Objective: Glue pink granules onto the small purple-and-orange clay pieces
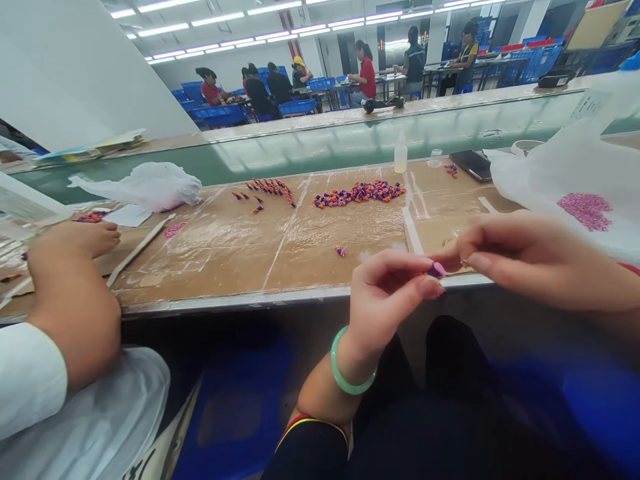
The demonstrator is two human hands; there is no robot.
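Between thumb and forefinger, my left hand (383, 293) pinches a small purple-and-pink piece (438, 269), held just over the table's front edge. My right hand (530, 260) is close beside it, thumb and forefinger pinched on a tiny bit too small to name. On the brown tabletop (310, 260), a single purple-and-pink piece (341, 251) lies left of my hands. Farther back is a heap of purple-and-orange pieces (365, 193), with similar pieces (270, 188) set out in slanting rows to its left. A white plastic bag (540, 167) on the right carries many tiny pink pieces (584, 211).
A dropper bottle (401, 157), a small clear cup (435, 159) and a dark phone (471, 165) stand or lie at the back. To the left, a co-worker's hand (75, 241) rests near another plastic bag (145, 185). Several people work at tables beyond the ledge.
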